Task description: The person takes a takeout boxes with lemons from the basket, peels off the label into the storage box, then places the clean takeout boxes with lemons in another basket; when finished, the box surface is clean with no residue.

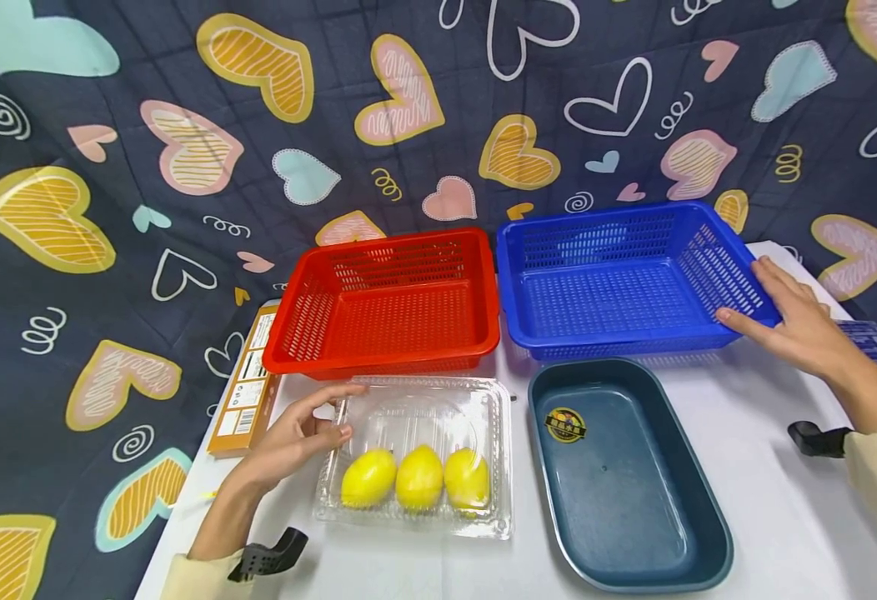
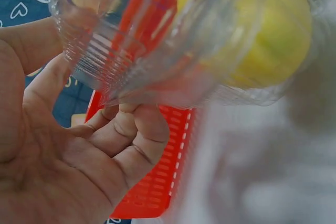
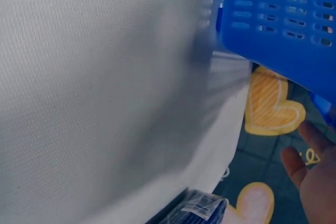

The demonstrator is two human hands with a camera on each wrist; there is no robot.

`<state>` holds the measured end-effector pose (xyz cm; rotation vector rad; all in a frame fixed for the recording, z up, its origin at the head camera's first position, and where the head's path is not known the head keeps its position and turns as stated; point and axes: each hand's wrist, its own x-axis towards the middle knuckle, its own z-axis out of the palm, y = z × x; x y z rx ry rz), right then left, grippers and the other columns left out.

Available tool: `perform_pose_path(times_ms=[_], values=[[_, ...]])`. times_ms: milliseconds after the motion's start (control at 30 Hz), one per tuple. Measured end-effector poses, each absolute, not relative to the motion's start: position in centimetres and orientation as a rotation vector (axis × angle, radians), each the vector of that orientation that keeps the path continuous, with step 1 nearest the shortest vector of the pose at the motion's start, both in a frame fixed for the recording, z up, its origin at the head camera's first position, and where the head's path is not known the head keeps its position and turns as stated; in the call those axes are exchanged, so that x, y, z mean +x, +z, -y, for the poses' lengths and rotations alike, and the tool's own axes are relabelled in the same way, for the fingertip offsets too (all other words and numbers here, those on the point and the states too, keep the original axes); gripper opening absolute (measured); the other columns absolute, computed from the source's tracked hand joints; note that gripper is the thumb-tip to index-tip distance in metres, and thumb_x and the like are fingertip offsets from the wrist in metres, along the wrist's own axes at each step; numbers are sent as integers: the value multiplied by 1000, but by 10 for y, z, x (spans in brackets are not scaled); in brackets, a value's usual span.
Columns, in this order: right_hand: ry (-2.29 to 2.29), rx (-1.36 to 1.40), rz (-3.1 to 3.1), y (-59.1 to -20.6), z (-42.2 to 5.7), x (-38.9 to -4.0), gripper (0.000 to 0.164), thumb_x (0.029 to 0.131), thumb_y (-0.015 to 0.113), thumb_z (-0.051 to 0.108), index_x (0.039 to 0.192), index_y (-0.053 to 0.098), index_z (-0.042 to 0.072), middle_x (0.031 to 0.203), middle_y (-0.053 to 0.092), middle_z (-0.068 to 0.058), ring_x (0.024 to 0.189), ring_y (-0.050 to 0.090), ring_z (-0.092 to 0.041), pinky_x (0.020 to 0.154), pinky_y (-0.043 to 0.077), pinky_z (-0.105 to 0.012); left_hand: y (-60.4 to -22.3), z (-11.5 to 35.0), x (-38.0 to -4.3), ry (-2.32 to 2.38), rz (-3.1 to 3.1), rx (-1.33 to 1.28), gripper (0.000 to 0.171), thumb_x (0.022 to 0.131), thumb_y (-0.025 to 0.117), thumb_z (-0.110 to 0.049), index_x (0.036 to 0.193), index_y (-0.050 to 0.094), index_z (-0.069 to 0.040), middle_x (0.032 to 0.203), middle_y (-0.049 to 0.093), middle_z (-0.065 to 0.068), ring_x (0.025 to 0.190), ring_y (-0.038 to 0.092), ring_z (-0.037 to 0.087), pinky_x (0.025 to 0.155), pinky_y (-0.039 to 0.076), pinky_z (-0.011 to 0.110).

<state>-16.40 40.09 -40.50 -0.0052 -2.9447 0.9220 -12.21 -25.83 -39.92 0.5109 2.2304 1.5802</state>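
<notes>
A clear plastic clamshell container (image 1: 416, 408) sits on the white table with three yellow lemons (image 1: 419, 477) in a row inside it. My left hand (image 1: 303, 437) holds its left side, thumb and forefinger at the edge; in the left wrist view curled fingers (image 2: 142, 129) come up against the clear wall. At the back right, a blue plastic basket (image 1: 596, 287) has my right hand (image 1: 802, 321) gripping its right end, the thumb over the front corner of the rim. Most of that hand falls outside the right wrist view, where two fingertips show below the basket.
Left of the blue basket stands a red basket (image 1: 386, 362). A dark teal tub (image 1: 614, 483) with a round sticker lies in front of the blue one. At the left edge is an orange-brown box (image 1: 247, 400); a blue package (image 3: 197, 211) lies at the far right. Heart-patterned cloth hangs behind.
</notes>
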Motion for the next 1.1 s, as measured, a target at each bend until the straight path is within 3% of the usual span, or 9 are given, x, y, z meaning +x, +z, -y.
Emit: perform_pose_path(times_ms=[267,467,633,900,1100], values=[[950,7,2961,-404,-404,-165,94,100,51,50,162,-4,6,170,-13,-20,152,-10,-58,112,-6,-82,-382,254,-121,1594,-2226,616,53,94,64,0,145,51,-2,140,59,-5,76,67,26,74,61,28],[992,24,2943,-405,-406,-165,94,100,53,47,163,-2,5,170,-12,-21,154,-10,-54,117,-2,-78,-361,248,-127,1622,-2225,798,50,95,61,5,144,51,1,133,64,-3,72,60,17,68,57,25],[1010,26,2938,-404,-405,-166,95,99,55,48,163,-1,4,169,-10,-23,154,-7,-54,118,-1,-77,-338,237,-132,1573,-2314,750,51,94,62,1,144,53,-5,136,60,3,72,63,28,71,59,29],[1009,16,2940,-404,-403,-166,95,99,56,48,163,0,3,170,-9,-24,154,-7,-53,119,0,-76,-316,213,-147,1566,-2356,728,52,94,65,-4,144,52,-8,142,52,12,93,71,37,84,63,35],[1033,1,2931,-404,-403,-164,96,99,56,48,163,-1,6,170,-10,-21,155,-8,-52,118,-1,-77,-305,180,-162,1610,-2355,815,52,94,67,-5,144,52,-8,145,51,16,87,70,45,81,63,35]])
